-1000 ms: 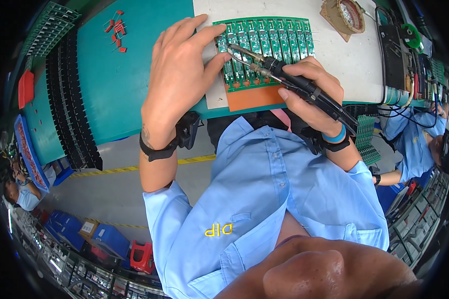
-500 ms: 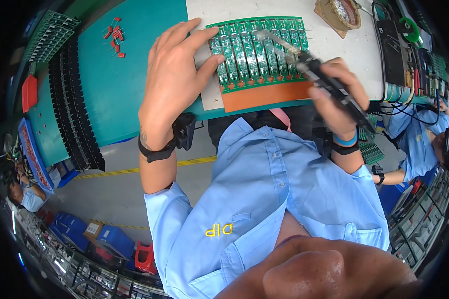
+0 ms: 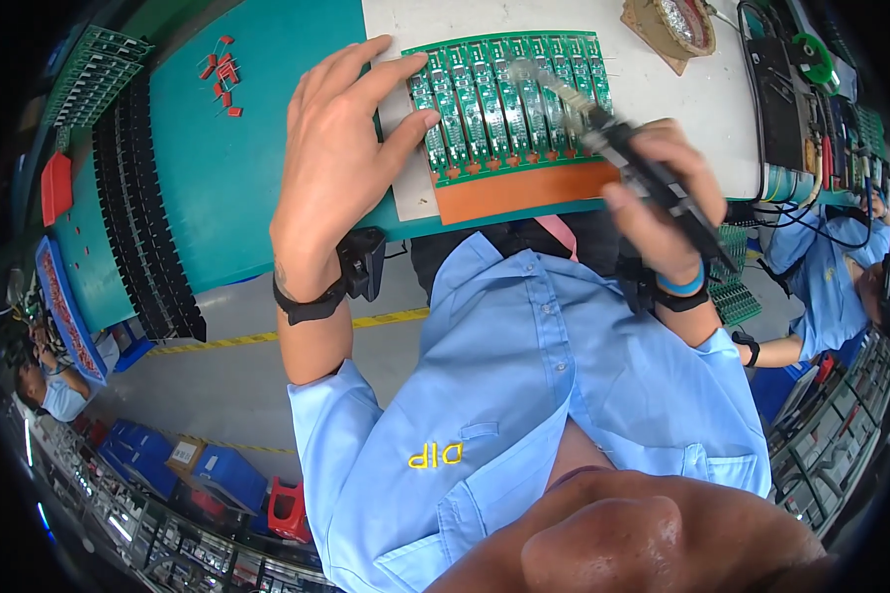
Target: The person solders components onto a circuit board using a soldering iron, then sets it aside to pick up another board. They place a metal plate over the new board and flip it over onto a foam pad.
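A green circuit board panel (image 3: 499,109), made of several narrow strips side by side, lies on an orange-brown sheet (image 3: 524,193). My left hand (image 3: 341,138) rests at its left edge, fingers stretched and spread, with the index fingertip and thumb touching the panel's side. My right hand (image 3: 677,193) is closed around a long black hand tool (image 3: 653,173). The tool slants up and left over the panel. Its pale, narrow tip end is smeared by motion, so I cannot tell its kind or whether it touches the board.
Several small red components (image 3: 223,74) lie on the green mat (image 3: 183,128). Long black racks (image 3: 148,217) stand farther left beside a red bin (image 3: 57,188). A round container on a wooden base (image 3: 674,35) sits at the upper right. A co-worker (image 3: 821,247) works at right.
My right hand and the black tool have shifted slightly left, and the tool's front is more smeared. The panel and my left hand appear a touch farther left.
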